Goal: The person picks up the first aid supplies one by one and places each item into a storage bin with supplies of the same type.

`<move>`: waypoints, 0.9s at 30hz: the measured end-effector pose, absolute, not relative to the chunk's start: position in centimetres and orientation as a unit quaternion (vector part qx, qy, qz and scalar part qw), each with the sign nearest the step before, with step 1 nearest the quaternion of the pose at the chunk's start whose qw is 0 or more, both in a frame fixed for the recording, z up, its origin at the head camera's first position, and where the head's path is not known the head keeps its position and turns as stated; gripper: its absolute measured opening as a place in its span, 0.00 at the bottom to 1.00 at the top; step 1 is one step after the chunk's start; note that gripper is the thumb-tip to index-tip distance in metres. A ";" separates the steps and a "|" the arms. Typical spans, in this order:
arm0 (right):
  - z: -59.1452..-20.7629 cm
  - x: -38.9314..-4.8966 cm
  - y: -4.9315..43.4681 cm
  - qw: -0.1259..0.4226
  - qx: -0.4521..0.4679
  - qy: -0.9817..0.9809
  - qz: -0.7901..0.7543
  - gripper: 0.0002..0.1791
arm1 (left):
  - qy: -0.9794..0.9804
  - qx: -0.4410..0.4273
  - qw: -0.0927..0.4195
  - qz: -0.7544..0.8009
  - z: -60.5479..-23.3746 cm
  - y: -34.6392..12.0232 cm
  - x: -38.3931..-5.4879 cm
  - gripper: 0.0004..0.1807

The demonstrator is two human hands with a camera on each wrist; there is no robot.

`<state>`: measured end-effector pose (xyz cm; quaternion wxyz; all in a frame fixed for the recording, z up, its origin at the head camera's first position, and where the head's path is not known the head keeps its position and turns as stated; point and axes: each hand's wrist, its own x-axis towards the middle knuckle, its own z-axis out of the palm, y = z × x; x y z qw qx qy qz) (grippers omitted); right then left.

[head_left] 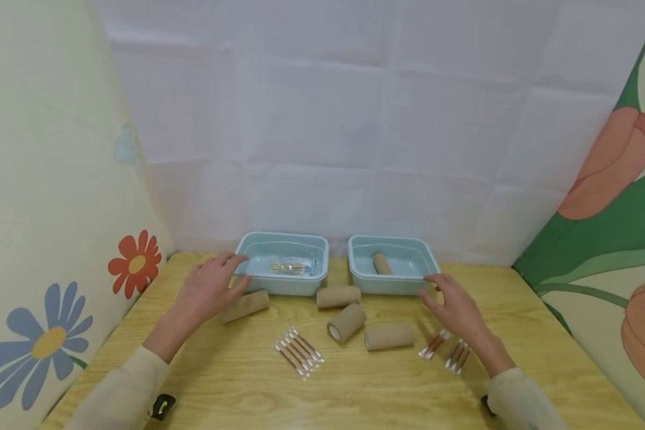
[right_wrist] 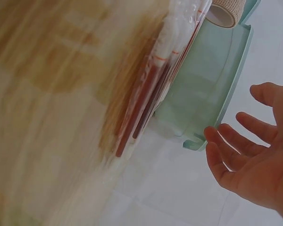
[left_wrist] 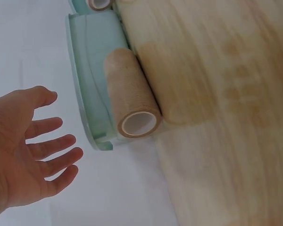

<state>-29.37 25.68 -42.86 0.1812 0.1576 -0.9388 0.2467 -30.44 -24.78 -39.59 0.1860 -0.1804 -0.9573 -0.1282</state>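
My left hand (head_left: 209,288) hovers beside the left corner of a light blue plastic bin (head_left: 279,285), its fingers loosely spread and holding nothing. Inside that bin lies a clear packet of swabs (head_left: 292,269). A beige bandage roll (head_left: 249,304) lies just below this hand and shows its white core in the left wrist view. On the other side, my right hand (head_left: 457,306) has its fingertips at the right front corner of a second blue bin (head_left: 392,286), relaxed and empty. One bandage roll (head_left: 381,264) sits in the second bin.
Between the hands lie more bandage rolls (head_left: 346,323) and a packet of brown-filled swabs (head_left: 299,352). Smaller swab packets (head_left: 458,356) are by the right wrist. Behind the bins hangs a white sheet (head_left: 312,119); painted walls flank the wooden table (head_left: 333,400).
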 end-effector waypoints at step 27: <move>-40.7 -32.1 28.7 0.126 0.118 -0.939 0.297 0.32 | -0.955 -0.193 0.178 -0.136 -38.9 -25.7 -28.5 0.18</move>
